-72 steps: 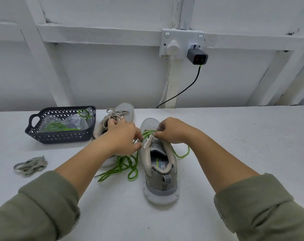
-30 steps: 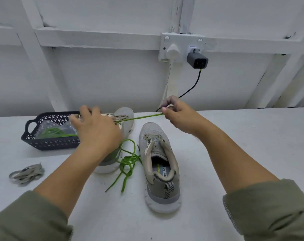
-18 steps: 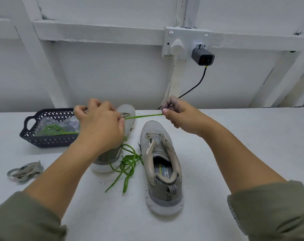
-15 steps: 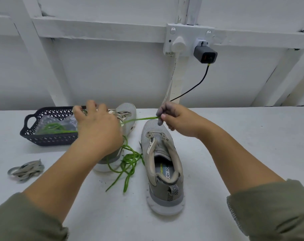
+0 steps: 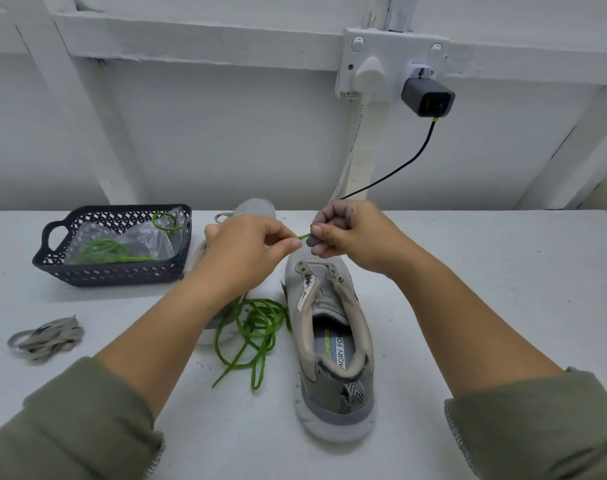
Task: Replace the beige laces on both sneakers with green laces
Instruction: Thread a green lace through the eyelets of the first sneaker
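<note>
Two sneakers stand on the table, toes pointing far. The right-hand sneaker has no lace in it and its tongue lies open. The left-hand sneaker is mostly hidden behind my left hand, with what looks like a loop of beige lace at its far side.

The biggest risk I see is dragging. Most of the green lace lies in a loose heap between the two shoes, so a hard pull could knot it on itself. It could also catch the left-hand sneaker and slide or tip it.

The basket at far left holds a second green lace among clear bags, and the beige bundle lies at near left. Both are well apart from my work, so a mix-up seems unlikely.

The smaller risk is the tip slipping from my grip, or fraying so it will not pass an eyelet.

My left hand pinches the green lace between thumb and forefinger. My right hand, fingers curled, pinches it just beside that. Only a short green stretch shows between them, above the toe of the right-hand sneaker, just far of its last eyelets. The heap lies near of both hands, below my left wrist.
</note>
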`<state>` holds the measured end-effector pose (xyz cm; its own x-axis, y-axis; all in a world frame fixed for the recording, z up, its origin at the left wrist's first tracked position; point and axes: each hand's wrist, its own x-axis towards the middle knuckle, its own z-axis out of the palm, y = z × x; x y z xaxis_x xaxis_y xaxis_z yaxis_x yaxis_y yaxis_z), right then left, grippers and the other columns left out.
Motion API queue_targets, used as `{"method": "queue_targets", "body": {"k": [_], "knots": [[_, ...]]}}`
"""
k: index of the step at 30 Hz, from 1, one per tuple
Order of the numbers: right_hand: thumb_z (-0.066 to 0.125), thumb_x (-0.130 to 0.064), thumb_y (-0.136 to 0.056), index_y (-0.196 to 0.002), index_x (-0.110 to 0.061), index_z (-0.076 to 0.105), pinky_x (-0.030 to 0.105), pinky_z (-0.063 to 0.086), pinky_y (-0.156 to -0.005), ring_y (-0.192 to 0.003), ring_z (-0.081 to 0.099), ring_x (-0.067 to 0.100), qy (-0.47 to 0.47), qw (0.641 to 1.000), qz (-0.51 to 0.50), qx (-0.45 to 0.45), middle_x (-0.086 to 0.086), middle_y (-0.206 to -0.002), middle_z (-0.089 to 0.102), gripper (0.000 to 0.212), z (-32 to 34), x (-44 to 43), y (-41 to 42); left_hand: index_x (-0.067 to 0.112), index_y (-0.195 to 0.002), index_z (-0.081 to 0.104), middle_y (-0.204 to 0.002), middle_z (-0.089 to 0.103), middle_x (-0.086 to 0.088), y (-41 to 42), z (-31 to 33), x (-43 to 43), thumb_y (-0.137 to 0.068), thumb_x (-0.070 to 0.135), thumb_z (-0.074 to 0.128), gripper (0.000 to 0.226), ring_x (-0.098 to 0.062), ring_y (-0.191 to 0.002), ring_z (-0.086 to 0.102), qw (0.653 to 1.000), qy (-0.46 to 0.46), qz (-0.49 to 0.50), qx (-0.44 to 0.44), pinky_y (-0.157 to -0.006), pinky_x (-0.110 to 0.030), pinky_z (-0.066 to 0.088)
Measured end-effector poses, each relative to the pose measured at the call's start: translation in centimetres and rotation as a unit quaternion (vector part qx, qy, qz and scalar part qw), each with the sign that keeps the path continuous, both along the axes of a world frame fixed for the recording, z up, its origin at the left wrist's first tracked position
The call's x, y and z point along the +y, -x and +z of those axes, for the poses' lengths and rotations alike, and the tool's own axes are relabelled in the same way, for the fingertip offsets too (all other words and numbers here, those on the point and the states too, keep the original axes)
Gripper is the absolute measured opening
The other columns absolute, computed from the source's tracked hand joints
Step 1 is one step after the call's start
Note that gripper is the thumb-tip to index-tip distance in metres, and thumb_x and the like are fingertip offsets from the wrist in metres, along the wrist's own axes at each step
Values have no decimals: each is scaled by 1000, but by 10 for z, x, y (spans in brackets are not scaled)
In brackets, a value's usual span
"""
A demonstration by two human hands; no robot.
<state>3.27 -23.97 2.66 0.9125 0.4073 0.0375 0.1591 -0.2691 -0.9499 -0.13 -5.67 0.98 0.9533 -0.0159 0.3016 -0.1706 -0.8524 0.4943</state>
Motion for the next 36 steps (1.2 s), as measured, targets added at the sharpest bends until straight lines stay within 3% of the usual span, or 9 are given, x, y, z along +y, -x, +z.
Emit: {"method": "queue_targets", "body": {"k": [3,7,10,13,17,21,26,31,36], "knots": [[56,-10,-96,-90,-10,59,31,59,-65,-65,65,12,25,999,-35,3,4,-77,70,7,-5,2,-3,38,-86,67,-86,66,18,-2,-3,-3,-91,51,57,16,-6,-95,54,998,-51,28,8,-75,-33,16],[52,-26,-96,-100,-14,65,26,42,-64,-76,58,15,327,940,-91,-36,1,-88,66,19,-18,0,-11,40,-106,69,-98,65,7,-6,-8,-4,-97,41,49,22,-21,-106,48,968,-240,69,-20,-75,-37,15],[53,-26,-91,-100,0,69,27,40,-60,-74,54,22,378,922,-74,37,15,-91,68,31,-30,10,-14,36,-98,72,-97,64,8,-14,-17,-9,-91,34,55,18,-22,-108,44,942,-330,57,-11,-80,-40,15],[57,-24,-90,-97,1,70,27,40,-59,-73,54,21,379,922,-65,43,17,-90,68,29,-34,13,-15,30,-93,72,-100,64,9,-20,-24,-13,-88,32,53,20,-23,-108,42,936,-350,44,-11,-80,-41,15],[69,-21,-85,-87,-7,73,22,37,-52,-56,47,9,309,947,-61,55,0,-67,60,15,-37,5,-10,31,-88,73,-100,65,11,-20,-27,-10,-86,39,54,20,-21,-107,41,951,-307,35,-22,-84,-43,17],[72,-16,-82,-88,-9,76,21,42,-56,-61,51,9,282,956,-66,50,2,-74,65,10,-42,7,-11,33,-87,72,-101,65,13,-19,-26,-12,-87,39,55,18,-19,-111,39,958,-287,20,-9,-88,-44,17],[74,-19,-83,-79,-20,73,20,42,-58,-62,53,6,253,964,-77,39,-7,-66,63,4,-51,9,-12,33,-90,72,-102,65,13,-20,-28,-15,-88,39,53,19,-19,-112,40,951,-308,18,-14,-82,-41,14],[76,-23,-81,-71,-30,70,26,50,-73,-69,58,6,214,972,-92,3,-11,-67,65,14,-58,10,-11,30,-98,70,-103,62,10,-21,-28,-14,-92,28,49,22,-23,-114,40,921,-385,-42,-51,-85,-42,18],[76,-32,-79,-67,-36,68,37,54,-81,-82,64,10,234,966,-103,-23,-13,-74,68,16,-60,10,-8,30,-68,67,-69,55,13,-23,-29,-14,-68,23,63,8,-19,-94,55,864,-494,-46,-79,-78,-39,19]]}}
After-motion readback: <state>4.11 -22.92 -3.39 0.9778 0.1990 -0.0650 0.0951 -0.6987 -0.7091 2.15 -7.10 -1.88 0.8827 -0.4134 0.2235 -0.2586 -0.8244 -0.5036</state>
